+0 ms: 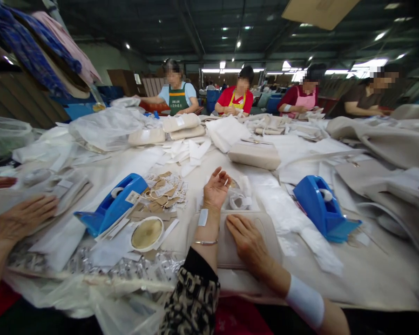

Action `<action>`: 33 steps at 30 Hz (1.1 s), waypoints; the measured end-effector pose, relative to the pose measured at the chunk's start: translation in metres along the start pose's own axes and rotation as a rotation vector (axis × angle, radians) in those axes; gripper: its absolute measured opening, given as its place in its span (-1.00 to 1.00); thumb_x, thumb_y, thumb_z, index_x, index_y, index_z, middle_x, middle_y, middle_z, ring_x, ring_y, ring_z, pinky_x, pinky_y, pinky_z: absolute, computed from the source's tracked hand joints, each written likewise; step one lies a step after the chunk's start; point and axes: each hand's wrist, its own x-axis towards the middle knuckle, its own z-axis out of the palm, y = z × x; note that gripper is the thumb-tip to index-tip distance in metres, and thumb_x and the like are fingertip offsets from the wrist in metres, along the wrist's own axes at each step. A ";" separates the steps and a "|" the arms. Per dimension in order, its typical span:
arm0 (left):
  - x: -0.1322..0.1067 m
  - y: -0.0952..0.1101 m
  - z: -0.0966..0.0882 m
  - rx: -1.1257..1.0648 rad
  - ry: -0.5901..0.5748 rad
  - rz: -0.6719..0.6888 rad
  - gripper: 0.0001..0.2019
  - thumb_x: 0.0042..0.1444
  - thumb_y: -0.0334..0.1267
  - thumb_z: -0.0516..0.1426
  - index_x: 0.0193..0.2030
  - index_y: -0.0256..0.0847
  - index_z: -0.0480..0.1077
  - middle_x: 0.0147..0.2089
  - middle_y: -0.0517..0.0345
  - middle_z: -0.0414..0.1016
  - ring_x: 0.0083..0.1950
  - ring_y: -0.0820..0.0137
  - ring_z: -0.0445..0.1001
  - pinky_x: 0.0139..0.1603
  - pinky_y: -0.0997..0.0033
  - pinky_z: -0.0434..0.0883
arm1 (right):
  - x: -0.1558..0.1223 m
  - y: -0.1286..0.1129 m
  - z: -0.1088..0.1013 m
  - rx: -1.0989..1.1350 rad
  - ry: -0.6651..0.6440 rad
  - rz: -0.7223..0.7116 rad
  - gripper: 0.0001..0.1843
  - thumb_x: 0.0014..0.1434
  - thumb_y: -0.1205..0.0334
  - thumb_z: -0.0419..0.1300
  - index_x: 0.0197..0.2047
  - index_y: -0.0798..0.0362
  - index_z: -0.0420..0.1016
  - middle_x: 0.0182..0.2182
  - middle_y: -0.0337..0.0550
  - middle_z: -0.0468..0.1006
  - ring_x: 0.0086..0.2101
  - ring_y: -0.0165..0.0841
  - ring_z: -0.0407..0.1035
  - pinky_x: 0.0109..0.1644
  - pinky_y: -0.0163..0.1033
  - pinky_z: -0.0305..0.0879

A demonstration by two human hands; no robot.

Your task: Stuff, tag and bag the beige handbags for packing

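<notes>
My left hand (pixel 216 188) is raised palm up over the table, fingers loosely curled and apart, holding nothing I can make out; a strip of white tape sticks to its wrist. My right hand (pixel 246 239) lies flat, fingers stretched, on a beige purse (pixel 265 228) in front of me. A coil of white strap (pixel 239 201) lies just beyond the purse. A pile of paper tags with strings (pixel 164 190) sits to the left of my left hand.
Two blue tape dispensers (pixel 113 207) (pixel 321 207) stand left and right. A round lid (pixel 147 234) lies near the front. Another person's hand (pixel 19 218) rests at the left. Several workers sit across the table (pixel 370 274) among beige purses (pixel 254 155), plastic bags and white wrapping.
</notes>
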 end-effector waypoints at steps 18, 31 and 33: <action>-0.117 0.024 0.001 1.931 -0.280 0.381 -0.66 0.15 -0.51 -0.06 -0.09 -0.19 0.47 -0.07 0.02 0.51 0.01 0.30 0.45 0.12 0.22 0.39 | -0.005 -0.001 0.011 0.064 0.011 0.073 -0.67 0.18 0.50 0.06 -0.01 0.22 0.48 -0.06 0.05 0.50 0.00 -0.17 0.31 0.15 -0.06 0.35; -0.115 0.020 -0.024 2.337 -0.565 0.278 -0.47 0.16 -0.54 -0.10 0.27 -0.28 0.23 0.24 -0.13 0.35 0.27 0.23 0.30 0.33 0.03 0.25 | -0.003 0.000 0.015 0.053 0.044 0.091 -0.71 0.18 0.48 0.12 -0.03 0.22 0.50 -0.07 0.04 0.53 0.00 -0.21 0.36 0.17 -0.09 0.36; -0.108 0.028 -0.018 2.288 -0.675 0.189 -0.44 0.12 -0.57 -0.11 0.28 -0.25 0.21 0.27 -0.10 0.32 0.29 0.26 0.28 0.33 0.09 0.25 | -0.004 0.000 0.014 0.060 0.028 0.093 -0.67 0.20 0.48 0.11 0.03 0.22 0.47 -0.02 0.06 0.51 0.03 -0.21 0.35 0.20 -0.08 0.34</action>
